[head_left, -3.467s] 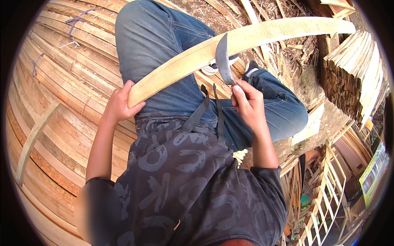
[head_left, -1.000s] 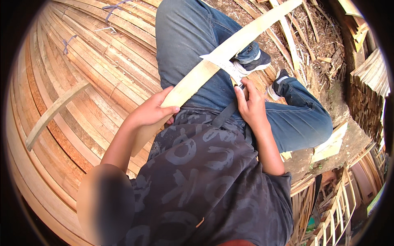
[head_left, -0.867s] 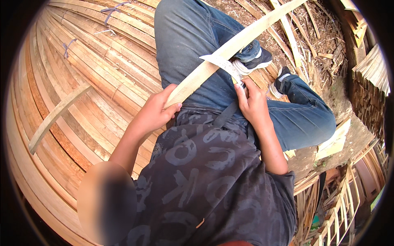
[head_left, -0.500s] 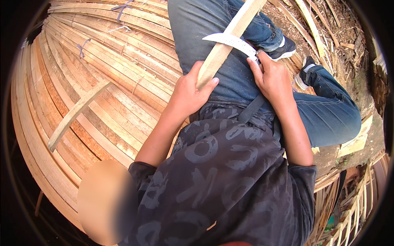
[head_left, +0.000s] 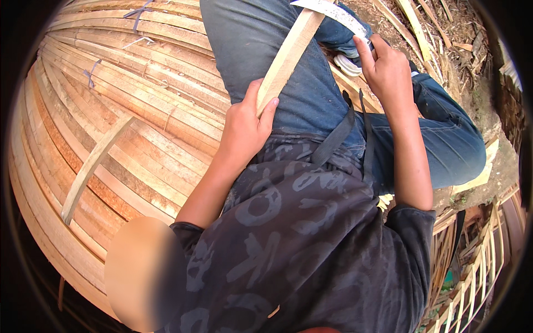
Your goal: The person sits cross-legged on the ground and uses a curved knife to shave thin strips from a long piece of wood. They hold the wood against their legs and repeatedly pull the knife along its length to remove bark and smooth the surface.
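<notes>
the left hand (head_left: 246,123) has a wooden strip (head_left: 291,60) in its grip, the right hand (head_left: 390,73) a curved knife (head_left: 340,18) across it.

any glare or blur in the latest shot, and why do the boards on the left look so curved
Head view: the blade shines nearly white by the top edge; head view: a smooth oval smear at lower left hides what is there; head view: the fisheye lens curves the boards toward its rim, with black corners.

Knife (head_left: 337,15) across plank (head_left: 292,60), slats (head_left: 183,123) left
</notes>
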A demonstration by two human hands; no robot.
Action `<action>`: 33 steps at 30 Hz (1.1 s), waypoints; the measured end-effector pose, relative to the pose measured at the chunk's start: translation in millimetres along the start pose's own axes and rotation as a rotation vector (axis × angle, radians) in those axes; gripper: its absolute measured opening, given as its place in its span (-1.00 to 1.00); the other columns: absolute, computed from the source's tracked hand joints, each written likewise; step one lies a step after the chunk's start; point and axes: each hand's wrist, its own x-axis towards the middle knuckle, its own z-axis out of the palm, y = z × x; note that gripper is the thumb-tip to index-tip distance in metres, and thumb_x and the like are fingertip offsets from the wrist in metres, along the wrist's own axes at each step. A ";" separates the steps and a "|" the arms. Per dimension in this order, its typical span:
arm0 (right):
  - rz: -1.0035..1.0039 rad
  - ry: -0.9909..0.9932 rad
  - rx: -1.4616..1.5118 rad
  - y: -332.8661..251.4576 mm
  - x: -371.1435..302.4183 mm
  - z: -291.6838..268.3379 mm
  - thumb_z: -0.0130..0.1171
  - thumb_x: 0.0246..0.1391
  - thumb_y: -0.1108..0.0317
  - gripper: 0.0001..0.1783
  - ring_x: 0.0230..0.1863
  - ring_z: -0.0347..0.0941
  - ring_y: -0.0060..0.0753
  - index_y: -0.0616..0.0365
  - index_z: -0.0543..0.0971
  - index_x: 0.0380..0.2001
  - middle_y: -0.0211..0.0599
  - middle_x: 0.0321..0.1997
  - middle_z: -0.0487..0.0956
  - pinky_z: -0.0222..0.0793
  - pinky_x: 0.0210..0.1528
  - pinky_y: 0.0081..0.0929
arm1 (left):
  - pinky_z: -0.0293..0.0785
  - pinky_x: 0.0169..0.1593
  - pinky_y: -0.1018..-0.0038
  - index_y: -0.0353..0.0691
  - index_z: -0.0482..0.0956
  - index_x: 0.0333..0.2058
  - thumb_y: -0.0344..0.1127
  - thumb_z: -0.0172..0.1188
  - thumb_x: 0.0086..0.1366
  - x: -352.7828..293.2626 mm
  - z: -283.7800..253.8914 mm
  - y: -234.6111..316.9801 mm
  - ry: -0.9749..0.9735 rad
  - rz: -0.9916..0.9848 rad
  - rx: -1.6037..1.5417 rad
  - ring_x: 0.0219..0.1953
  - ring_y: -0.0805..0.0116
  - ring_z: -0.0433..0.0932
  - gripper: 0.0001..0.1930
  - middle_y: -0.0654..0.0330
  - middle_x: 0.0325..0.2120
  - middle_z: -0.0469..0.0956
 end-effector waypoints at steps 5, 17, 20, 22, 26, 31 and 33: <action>-0.075 -0.130 0.016 -27.8 -20.9 -2.6 0.18 0.15 -0.10 -0.47 -0.58 0.53 0.08 0.18 0.49 -0.59 -0.06 -0.72 0.50 0.43 -0.52 -0.10 | 0.49 -0.44 0.41 -0.31 0.42 0.01 -0.33 0.13 0.36 1.1 3.7 -0.8 0.017 0.024 0.005 -0.54 0.28 0.63 -0.69 0.05 -0.59 0.58; -0.189 -0.060 -0.109 -18.6 -3.3 8.0 0.23 0.05 -0.22 -0.40 -0.67 0.53 -0.10 0.12 0.47 -0.68 -0.22 -0.75 0.51 0.42 -0.62 -0.24 | 0.49 -0.38 0.10 -0.30 0.38 0.05 -0.30 0.13 0.36 3.9 3.4 7.3 0.000 -0.040 -0.035 -0.39 -0.26 0.60 -0.65 -0.26 -0.51 0.58; -0.192 -0.047 -0.142 -14.1 0.2 6.9 0.23 0.02 -0.26 -0.37 -0.68 0.52 -0.12 0.10 0.45 -0.72 -0.22 -0.76 0.50 0.40 -0.64 -0.26 | 0.50 -0.38 0.10 -0.30 0.38 0.05 -0.30 0.12 0.36 1.6 4.0 7.3 -0.001 -0.040 -0.022 -0.40 -0.24 0.61 -0.65 -0.25 -0.51 0.58; -0.213 -0.021 -0.163 -12.3 4.1 9.8 0.23 0.01 -0.27 -0.35 -0.68 0.52 -0.13 0.10 0.44 -0.74 -0.23 -0.76 0.49 0.40 -0.64 -0.27 | 0.50 -0.38 0.10 -0.30 0.38 0.05 -0.29 0.12 0.36 2.3 3.6 4.7 0.007 -0.033 -0.012 -0.40 -0.23 0.62 -0.65 -0.25 -0.51 0.58; -0.009 0.060 -0.124 9.0 22.6 7.6 0.15 0.06 -0.32 -0.30 -0.62 0.53 0.01 0.18 0.55 -0.66 -0.07 -0.72 0.52 0.44 -0.55 -0.18 | 0.52 -0.40 0.29 -0.31 0.40 0.05 -0.30 0.13 0.36 1.6 5.1 1.5 0.024 -0.010 0.025 -0.48 0.04 0.66 -0.66 -0.07 -0.55 0.60; 0.387 0.107 -0.221 106.0 61.6 -26.6 -0.05 0.17 -0.37 -0.12 -0.38 0.53 0.26 0.45 0.60 -0.52 0.31 -0.51 0.54 0.41 -0.23 -0.05 | 0.52 -0.39 0.24 -0.32 0.40 0.05 -0.29 0.13 0.36 4.4 4.9 3.2 0.029 0.040 0.044 -0.44 -0.08 0.66 -0.65 -0.16 -0.51 0.60; 0.432 0.185 -0.134 133.1 58.7 -35.5 -0.01 0.16 -0.34 -0.16 -0.42 0.49 0.24 0.39 0.58 -0.59 0.29 -0.55 0.52 0.37 -0.27 0.00 | 0.52 -0.39 0.24 -0.33 0.40 0.05 -0.29 0.13 0.36 0.0 9.2 -1.5 0.067 0.091 0.037 -0.44 -0.09 0.66 -0.65 -0.17 -0.50 0.60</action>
